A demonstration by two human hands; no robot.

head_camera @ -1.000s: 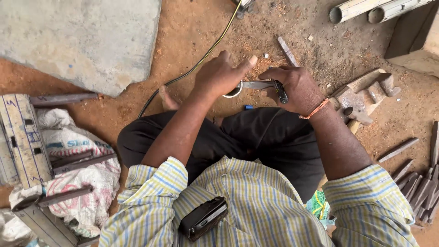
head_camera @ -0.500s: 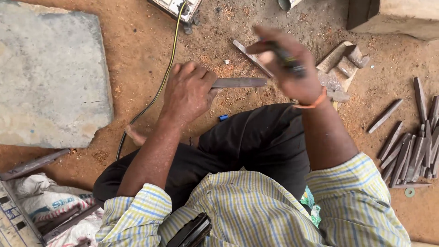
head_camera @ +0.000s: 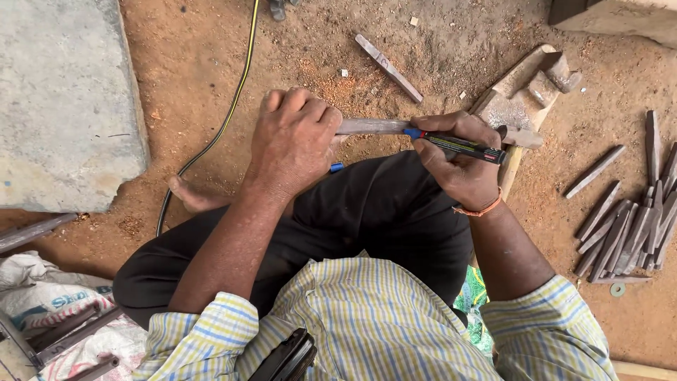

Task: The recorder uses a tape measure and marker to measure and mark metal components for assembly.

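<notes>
A person in a striped shirt (head_camera: 367,317) and black trousers (head_camera: 367,212) is sitting on the dirt, a dark clip-like object (head_camera: 285,358) hanging at the chest. To the near left, a white sack (head_camera: 49,310) is lying with grey metal bars (head_camera: 63,328) across it.

The left hand (head_camera: 296,141) is wrapping its fingers tight around the left end of a grey metal bar (head_camera: 374,126), which is lying level just above the knees. The right hand (head_camera: 462,162) is pinching a black marker (head_camera: 458,144) between thumb and fingers, its blue tip touching the bar near the middle. An orange band (head_camera: 479,209) is circling that wrist. A small blue cap (head_camera: 337,167) is showing just under the left hand.

To the right, a heap of similar chisels (head_camera: 624,226) is lying on the ground, well apart from the hands. Beyond the bar, a stone block (head_camera: 522,92) is sitting near the right hand, and a single chisel (head_camera: 388,67) is lying further out. A yellow-black cable (head_camera: 226,113) is running past a large slab (head_camera: 63,99) on the left.
</notes>
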